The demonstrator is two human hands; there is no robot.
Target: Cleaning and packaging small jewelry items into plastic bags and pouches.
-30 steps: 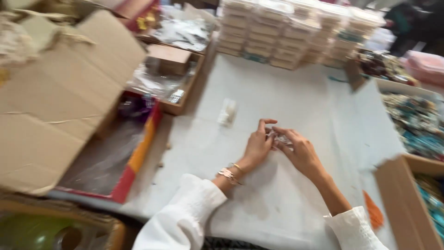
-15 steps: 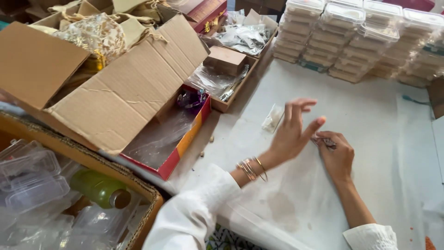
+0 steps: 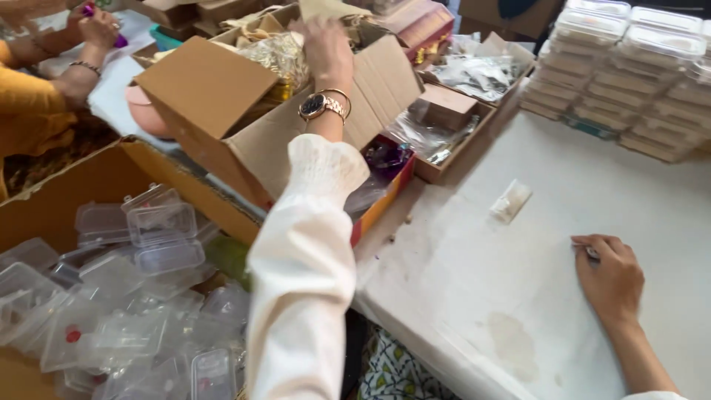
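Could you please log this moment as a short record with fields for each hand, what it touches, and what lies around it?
left hand: raised over the open cardboard box, at the gold fabric pouches; grip unclear
right hand: resting on the white table, fingertips on a small shiny item, too small to identify
nearby on table: small clear packet
far edge: stacks of lidded clear boxes
lower left: carton of empty clear cases
other person: hand at top left
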